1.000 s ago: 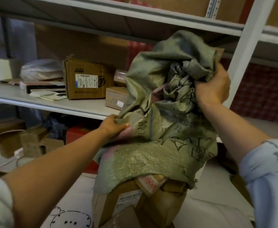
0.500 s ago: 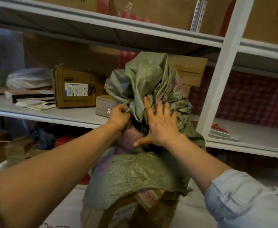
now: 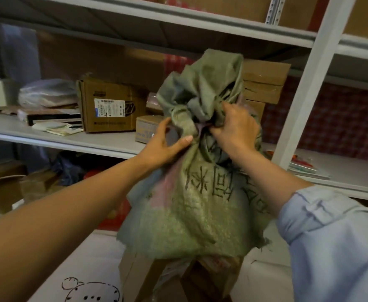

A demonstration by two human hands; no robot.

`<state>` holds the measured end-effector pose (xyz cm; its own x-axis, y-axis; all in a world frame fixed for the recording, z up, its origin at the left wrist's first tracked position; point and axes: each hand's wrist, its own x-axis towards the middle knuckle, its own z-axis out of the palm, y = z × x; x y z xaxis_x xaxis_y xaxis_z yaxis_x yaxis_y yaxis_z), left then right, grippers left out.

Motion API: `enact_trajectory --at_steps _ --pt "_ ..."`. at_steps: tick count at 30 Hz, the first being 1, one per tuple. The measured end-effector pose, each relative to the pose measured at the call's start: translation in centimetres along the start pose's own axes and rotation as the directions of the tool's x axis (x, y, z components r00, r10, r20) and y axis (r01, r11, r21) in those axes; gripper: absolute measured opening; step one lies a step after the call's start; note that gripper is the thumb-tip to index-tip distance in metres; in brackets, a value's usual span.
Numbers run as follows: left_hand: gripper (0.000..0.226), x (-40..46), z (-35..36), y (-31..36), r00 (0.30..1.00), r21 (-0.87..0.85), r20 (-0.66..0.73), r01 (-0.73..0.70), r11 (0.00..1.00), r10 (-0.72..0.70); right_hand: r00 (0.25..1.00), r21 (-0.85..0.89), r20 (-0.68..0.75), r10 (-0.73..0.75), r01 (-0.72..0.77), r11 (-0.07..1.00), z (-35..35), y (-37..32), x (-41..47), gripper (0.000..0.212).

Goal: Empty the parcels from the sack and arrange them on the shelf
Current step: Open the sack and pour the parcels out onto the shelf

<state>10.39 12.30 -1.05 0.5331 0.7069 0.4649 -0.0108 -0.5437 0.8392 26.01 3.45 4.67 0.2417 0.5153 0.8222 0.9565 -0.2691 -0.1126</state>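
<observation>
The right hand [image 3: 235, 125] has its fingers curled into the bunched top of the green woven sack [image 3: 191, 192], gripping a fistful of the cloth. The left hand [image 3: 163, 147] clasps the sack's gathered neck from the other side, thumb and fingers spread around it. The sack hangs upside down between the hands, its frayed open mouth draped over brown cardboard parcels [image 3: 157, 277] that stick out below it; black characters are written across its side.

Behind the sack runs a grey metal shelf [image 3: 91, 142], with a white upright post [image 3: 305, 88] to the right. On the shelf stand a labelled cardboard box [image 3: 111, 107], a smaller box [image 3: 146, 129] just beside the left hand, a clear plastic bag [image 3: 46, 92], and flat packets [image 3: 54, 125]. Stacked cartons [image 3: 263, 83] rise behind the sack. Another shelf board [image 3: 178, 20] runs above. A red-checked wall [image 3: 342, 118] shows at the right, and a white surface with a cartoon drawing [image 3: 89, 290] lies below.
</observation>
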Motion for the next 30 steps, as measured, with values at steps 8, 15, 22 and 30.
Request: enact_trajectory --at_steps 8,15,22,30 --pt "0.133 -0.9 -0.9 -4.9 0.917 0.295 -0.215 0.389 0.873 -0.337 0.875 0.361 -0.282 0.393 -0.282 0.889 -3.1 1.1 1.4 0.06" --pt "0.131 -2.7 1.5 -6.2 0.886 0.049 -0.069 0.462 0.885 -0.459 0.763 0.478 -0.192 0.618 -0.477 0.737 -3.6 4.2 -0.2 0.065" --pt "0.095 -2.5 2.1 -5.6 0.905 0.228 -0.104 0.425 0.876 -0.412 0.772 0.335 -0.18 0.61 -0.534 0.776 -3.0 6.3 -2.8 0.059" --pt "0.069 -6.6 7.2 1.0 0.916 0.662 -0.067 -0.256 0.704 0.396 0.827 0.211 -0.159 0.54 -0.506 0.837 -3.7 7.5 -5.9 0.047"
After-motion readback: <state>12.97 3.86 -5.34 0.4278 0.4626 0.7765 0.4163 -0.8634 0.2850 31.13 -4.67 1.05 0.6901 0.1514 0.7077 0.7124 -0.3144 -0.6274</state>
